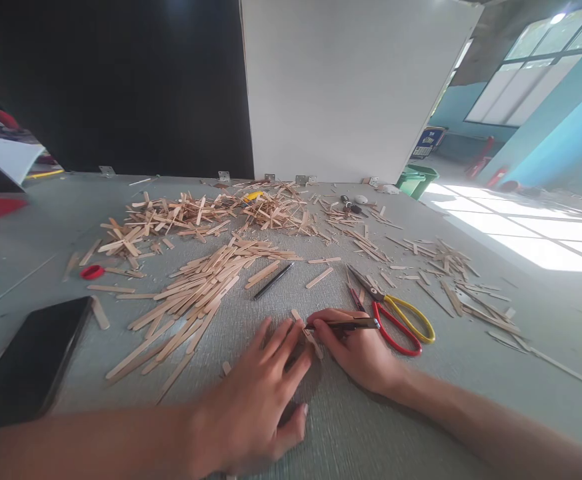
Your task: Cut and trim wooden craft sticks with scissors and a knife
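Note:
My right hand (365, 350) is closed around a dark pen-like tool (345, 325) with a shiny rear end. The tool's tip points left, at a small wooden craft stick (315, 345) on the table. My left hand (265, 380) lies with fingers spread, its fingertips on or right beside that stick; they partly cover it. Just beyond my right hand rest scissors (378, 297) with one red and one yellow handle loop, blades apart. Another dark pen-like tool (273, 281) lies on the table beyond my left hand.
A fanned pile of craft sticks (195, 293) spreads left of centre, with more heaps behind. Stick scraps (451, 260) scatter to the right. A black phone (31, 360) and a red ring (92, 272) are at left. Black and white panels (345, 93) stand along the back edge.

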A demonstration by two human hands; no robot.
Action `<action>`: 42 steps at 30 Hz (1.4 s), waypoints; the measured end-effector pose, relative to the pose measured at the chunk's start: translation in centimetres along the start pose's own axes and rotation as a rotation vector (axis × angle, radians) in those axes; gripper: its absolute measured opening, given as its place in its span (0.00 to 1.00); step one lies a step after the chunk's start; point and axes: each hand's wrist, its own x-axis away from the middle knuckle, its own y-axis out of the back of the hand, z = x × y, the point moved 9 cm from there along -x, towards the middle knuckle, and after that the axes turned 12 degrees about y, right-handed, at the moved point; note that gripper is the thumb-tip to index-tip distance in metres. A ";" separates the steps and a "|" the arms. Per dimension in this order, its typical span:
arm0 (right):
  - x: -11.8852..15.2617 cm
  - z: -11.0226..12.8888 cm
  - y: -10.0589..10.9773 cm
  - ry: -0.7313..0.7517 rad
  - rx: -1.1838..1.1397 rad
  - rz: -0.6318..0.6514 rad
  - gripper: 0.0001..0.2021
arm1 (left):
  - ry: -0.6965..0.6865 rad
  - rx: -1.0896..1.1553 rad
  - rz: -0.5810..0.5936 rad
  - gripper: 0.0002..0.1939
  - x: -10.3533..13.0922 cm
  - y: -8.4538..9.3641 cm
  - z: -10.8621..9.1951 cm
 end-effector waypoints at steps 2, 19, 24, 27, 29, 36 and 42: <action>-0.1 0.0 -0.1 -0.002 0.000 0.001 0.11 | 0.001 0.005 0.004 0.36 0.1 0.0 0.0; -0.2 0.2 -0.1 0.001 -0.018 0.009 0.11 | 0.005 0.005 0.017 0.37 0.0 -0.3 0.1; -0.2 0.3 -0.2 0.001 -0.024 0.020 0.12 | 0.007 0.015 0.011 0.38 0.1 -0.4 0.3; -0.2 0.3 -0.2 0.002 -0.025 0.016 0.11 | 0.016 0.020 0.031 0.38 0.0 -0.5 0.3; -0.2 0.3 -0.2 0.004 -0.023 0.011 0.11 | 0.026 0.025 0.053 0.38 -0.1 -0.6 0.4; -0.2 0.3 0.0 0.005 -0.008 -0.009 0.10 | 0.059 0.060 0.099 0.40 -0.2 -0.8 0.5; -0.3 0.6 0.1 0.020 -0.002 -0.004 0.12 | 0.089 0.086 0.142 0.42 -0.3 -0.7 0.6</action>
